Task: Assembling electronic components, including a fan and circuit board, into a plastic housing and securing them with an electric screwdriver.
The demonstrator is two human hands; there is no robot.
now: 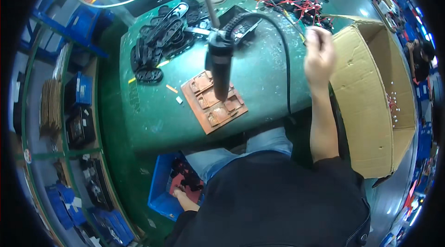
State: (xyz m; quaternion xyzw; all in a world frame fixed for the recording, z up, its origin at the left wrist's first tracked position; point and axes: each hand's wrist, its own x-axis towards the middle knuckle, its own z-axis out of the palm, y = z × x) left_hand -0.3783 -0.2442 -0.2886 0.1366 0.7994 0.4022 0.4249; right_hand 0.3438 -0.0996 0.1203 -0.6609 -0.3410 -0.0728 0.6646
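Observation:
My left hand point(179, 193) reaches down into a blue bin point(159, 194) beside my left thigh, next to small black parts point(187, 175). Its fingers are too small and partly hidden to show a grip. Over the right side of the green table my right hand point(320, 59) is raised, smeared by motion, so I cannot tell whether it holds anything. Between them on the table lies an orange-brown fixture block point(204, 118) with several recesses. A black cylindrical tool, looking like a hanging electric screwdriver point(220, 64), stands upright above the block and covers part of it.
Black moulded parts point(160, 38) are heaped at the table's back left. Behind the tool sits a dark open box point(252, 27). Red wires with white connectors point(301, 8) lie back right. A large cardboard box point(354, 71) flanks my right arm; shelves point(69, 152) stand left.

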